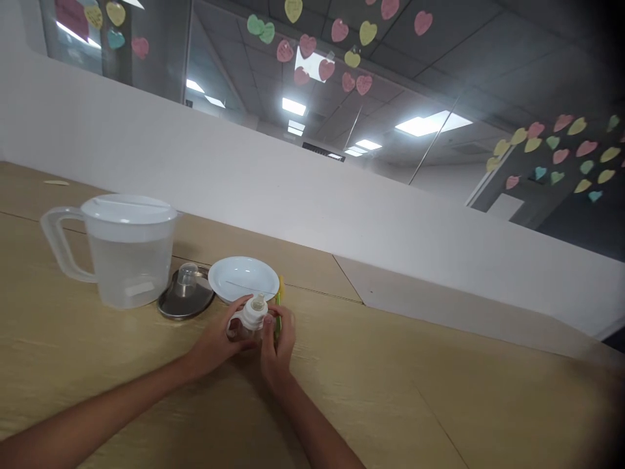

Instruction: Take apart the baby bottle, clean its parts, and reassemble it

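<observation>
A small clear baby bottle (255, 312) with a white collar and a pale teat stands upright between my two hands. My left hand (217, 337) wraps its left side, around the white handle. On the right side my right hand (278, 342) is closed on the bottle, its thumb near the collar. Just behind the bottle is a white bowl (244, 277). Something green and yellow (278, 299), partly hidden by my right hand, lies beside the bowl. A clear cap (187, 276) rests on a round metal tray (183, 305) to the left.
At the left stands a large translucent pitcher (131, 260) with a white lid and a handle. The wooden table (381, 378) meets a white wall (293, 195) at the back. Above it, heart-shaped notes are stuck on glass. A pale flat piece (56, 183) lies at the far left.
</observation>
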A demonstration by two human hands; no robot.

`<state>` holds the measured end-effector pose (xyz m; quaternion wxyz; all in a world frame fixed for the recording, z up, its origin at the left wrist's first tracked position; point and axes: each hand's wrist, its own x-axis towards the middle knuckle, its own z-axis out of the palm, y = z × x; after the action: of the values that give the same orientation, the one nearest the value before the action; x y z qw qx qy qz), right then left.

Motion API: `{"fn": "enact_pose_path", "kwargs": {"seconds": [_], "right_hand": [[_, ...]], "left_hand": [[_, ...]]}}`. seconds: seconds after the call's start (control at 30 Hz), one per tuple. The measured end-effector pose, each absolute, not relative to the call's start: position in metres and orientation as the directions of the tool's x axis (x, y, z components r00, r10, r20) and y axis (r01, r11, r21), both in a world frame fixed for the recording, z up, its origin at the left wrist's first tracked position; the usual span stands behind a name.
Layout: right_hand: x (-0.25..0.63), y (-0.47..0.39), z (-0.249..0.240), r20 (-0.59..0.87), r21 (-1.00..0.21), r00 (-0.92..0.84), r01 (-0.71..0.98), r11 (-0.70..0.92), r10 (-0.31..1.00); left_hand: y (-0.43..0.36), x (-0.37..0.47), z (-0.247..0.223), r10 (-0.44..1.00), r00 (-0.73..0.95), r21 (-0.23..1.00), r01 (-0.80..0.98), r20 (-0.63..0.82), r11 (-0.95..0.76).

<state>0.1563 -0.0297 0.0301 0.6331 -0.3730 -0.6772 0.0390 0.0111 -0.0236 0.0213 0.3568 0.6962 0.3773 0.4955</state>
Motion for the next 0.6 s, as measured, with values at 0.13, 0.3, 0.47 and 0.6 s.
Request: {"fn": "enact_pose_path", "kwargs": {"seconds": [0.13,0.3,0.47,0.6], "right_hand": [[0.156,-0.034,0.035,0.92,-0.278,-0.071,0.573,0.771,0.385],[0.149,-0.039,0.037,0.936,-0.081,-0.232,0.594,0.801,0.266],[0.148,-0.042,0.039,0.909,0.043,-0.359,0.585,0.81,0.211],[0.146,-0.044,0.042,0.879,0.1,-0.433,0.577,0.81,0.201]], "left_hand": [[-0.017,0.01,0.013,0.897,0.155,0.888,0.149,0.414,-0.435],[-0.015,0.006,0.012,0.886,0.185,0.888,0.105,0.425,-0.447],[-0.011,0.006,0.008,0.878,0.228,0.896,0.05,0.42,-0.442],[-0.01,0.009,0.003,0.884,0.16,0.893,0.031,0.44,-0.45]]}}
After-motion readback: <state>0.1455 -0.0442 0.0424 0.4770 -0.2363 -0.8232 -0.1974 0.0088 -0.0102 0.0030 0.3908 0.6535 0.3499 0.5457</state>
